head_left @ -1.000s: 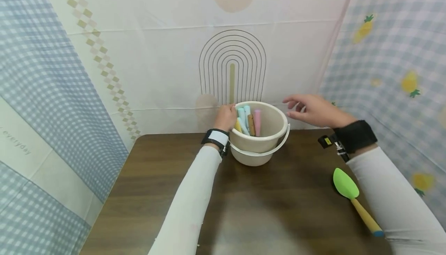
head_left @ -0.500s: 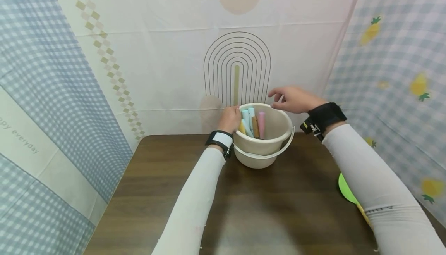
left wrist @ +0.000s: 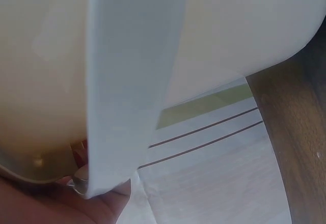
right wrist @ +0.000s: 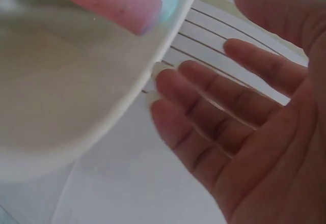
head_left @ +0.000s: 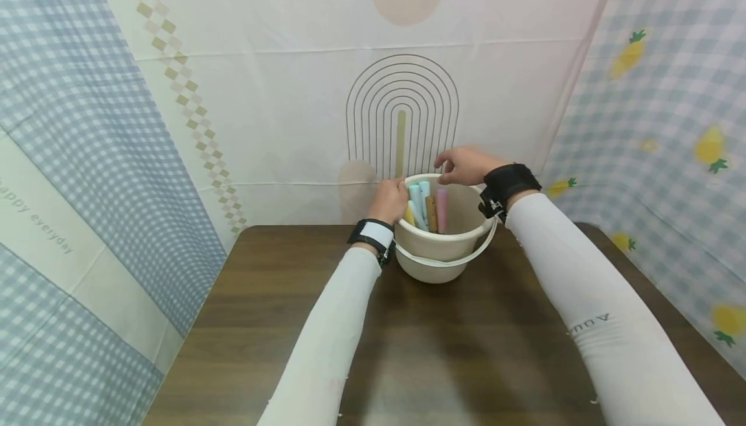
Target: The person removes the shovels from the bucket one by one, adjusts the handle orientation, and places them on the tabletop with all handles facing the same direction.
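Left third of the head view: blue-and-white checked cloth (head_left: pixel 70 154) hangs as a side wall, dark wooden desk (head_left: pixel 245 309) below it. Left sleeve runs up from bottom centre to the left hand (head_left: pixel 389 201), which sits at the left rim of the cream bucket (head_left: pixel 443 245), centre of frame at the far desk edge. Fingers are curled over the rim, gripping it; the left wrist view shows a fingertip (left wrist: pixel 109 203) pressed under the bucket's white handle band (left wrist: pixel 132 81) against the wall of the bucket. Bucket stands upright, its handle hanging down across the front. Inside lean chalk sticks: light blue (head_left: pixel 415 196), brown (head_left: pixel 431 212), pink (head_left: pixel 442 209), a yellow one low at left. Right hand (head_left: pixel 463 165) hovers over the back rim, just right of centre. In the right wrist view its fingers (right wrist: pixel 214 112) are spread and relaxed, palm open, holding nothing, just beside the rim and the pink chalk end (right wrist: pixel 127 10). Whether they touch the rim, cannot tell. Right third: pineapple-print checked cloth (head_left: pixel 670 109).
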Demonstrator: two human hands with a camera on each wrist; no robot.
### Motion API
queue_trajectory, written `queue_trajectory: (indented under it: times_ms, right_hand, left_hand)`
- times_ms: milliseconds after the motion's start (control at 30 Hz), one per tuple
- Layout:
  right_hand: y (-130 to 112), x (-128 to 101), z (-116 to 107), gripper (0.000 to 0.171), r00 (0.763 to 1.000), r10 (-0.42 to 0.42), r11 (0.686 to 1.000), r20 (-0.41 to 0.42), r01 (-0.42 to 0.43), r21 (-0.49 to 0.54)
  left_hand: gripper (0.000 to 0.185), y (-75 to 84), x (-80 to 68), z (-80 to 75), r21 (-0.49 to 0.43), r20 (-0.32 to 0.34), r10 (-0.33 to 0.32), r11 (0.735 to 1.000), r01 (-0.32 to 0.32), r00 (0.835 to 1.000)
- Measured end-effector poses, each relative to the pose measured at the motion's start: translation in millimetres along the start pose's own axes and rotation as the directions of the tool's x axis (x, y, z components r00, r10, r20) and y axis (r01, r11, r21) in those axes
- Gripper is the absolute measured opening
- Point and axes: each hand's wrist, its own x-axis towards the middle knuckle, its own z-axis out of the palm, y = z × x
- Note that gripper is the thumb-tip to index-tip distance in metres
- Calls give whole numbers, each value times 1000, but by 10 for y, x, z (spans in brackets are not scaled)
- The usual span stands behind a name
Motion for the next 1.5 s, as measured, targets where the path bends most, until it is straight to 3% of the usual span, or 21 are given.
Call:
queue_trajectory:
  times_ms: [333, 467, 667, 833, 1100, 1500]
  right_hand:
    - [33, 232, 170, 50, 973, 142, 983, 184, -160, 88]
    - [86, 354, 251, 51, 959, 173, 979, 225, -193, 68]
    - [83, 349, 316, 37, 957, 153, 988, 247, -157, -2]
    - [36, 280, 309, 25, 959, 141, 989, 248, -146, 2]
    - [27, 222, 238, 19, 962, 106, 993, 253, -117, 27]
    - [-90, 19, -17, 23, 992, -24, 998, 122, 32, -60]
  left_hand:
    - [46, -6, 22, 37, -5, 9, -21, 1000, 21, 1000]
    - [46, -4, 34, 22, -2, 8, -20, 1000, 20, 1000]
    - [45, 27, 19, 17, 15, -7, 3, 1000, -3, 1000]
    - [45, 31, 14, 30, 21, -10, 0, 1000, 1, 1000]
    - [45, 17, 25, 35, 9, -9, 0, 1000, 0, 1000]
    - [46, 39, -19, 16, -12, -5, 2, 1000, -2, 1000]
